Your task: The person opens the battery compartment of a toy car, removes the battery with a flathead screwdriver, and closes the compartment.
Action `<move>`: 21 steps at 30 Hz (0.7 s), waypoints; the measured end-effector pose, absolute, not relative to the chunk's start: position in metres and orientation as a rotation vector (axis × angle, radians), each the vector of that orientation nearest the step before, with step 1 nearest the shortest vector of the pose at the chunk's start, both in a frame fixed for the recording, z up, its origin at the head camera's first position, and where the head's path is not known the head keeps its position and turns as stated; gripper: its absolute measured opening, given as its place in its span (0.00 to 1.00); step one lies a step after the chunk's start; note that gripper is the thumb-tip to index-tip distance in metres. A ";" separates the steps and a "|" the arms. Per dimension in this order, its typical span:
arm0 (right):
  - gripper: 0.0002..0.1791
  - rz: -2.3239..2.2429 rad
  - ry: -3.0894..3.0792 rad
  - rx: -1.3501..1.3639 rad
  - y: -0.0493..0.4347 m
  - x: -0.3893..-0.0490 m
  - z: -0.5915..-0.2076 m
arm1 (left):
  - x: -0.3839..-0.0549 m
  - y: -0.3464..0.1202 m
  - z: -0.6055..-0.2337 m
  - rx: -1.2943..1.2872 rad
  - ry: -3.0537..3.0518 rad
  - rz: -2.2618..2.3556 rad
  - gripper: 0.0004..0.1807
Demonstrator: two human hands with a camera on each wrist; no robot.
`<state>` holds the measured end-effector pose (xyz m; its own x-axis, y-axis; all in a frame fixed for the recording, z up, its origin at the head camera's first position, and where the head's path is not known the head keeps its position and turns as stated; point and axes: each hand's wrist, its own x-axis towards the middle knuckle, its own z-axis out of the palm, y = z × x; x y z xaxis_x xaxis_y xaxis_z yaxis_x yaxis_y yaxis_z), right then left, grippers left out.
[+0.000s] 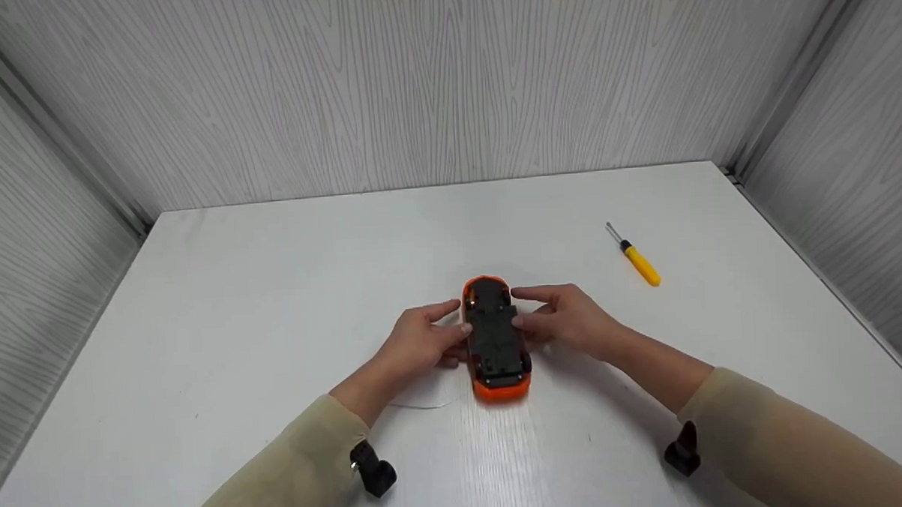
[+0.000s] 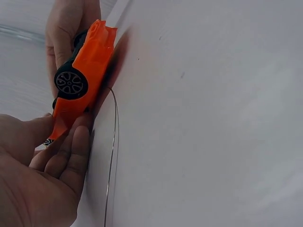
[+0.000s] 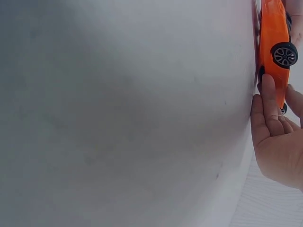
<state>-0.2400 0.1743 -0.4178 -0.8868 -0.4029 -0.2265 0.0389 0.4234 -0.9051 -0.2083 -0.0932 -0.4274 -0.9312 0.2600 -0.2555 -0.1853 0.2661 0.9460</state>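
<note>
An orange toy car (image 1: 497, 338) is held upside down, its black underside facing up in the head view. My left hand (image 1: 420, 341) grips its left side, thumb on the edge of the underside and fingers along the body. From the opposite side my right hand (image 1: 569, 317) holds it the same way. In the left wrist view, the orange body (image 2: 90, 61) and a black spoked wheel (image 2: 71, 82) show close over the table. A thin wire (image 2: 111, 156) runs out from beneath the car. The right wrist view shows another wheel (image 3: 284, 54) above the right fingers.
A screwdriver (image 1: 639, 263) with a yellow handle lies on the white table (image 1: 309, 258), beyond the right hand. Wood-grain panels (image 1: 445, 88) stand at the back and both sides. Black wrist cameras (image 1: 376, 474) hang beneath both sleeves.
</note>
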 end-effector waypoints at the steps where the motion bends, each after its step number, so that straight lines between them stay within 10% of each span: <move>1: 0.34 -1.455 2.276 -0.310 0.174 -0.240 -0.418 | -0.208 -0.093 -0.428 0.066 2.186 1.709 0.34; 21: 0.37 -1.442 2.312 -0.364 0.185 -0.241 -0.416 | -0.199 -0.095 -0.425 0.160 2.312 1.667 0.40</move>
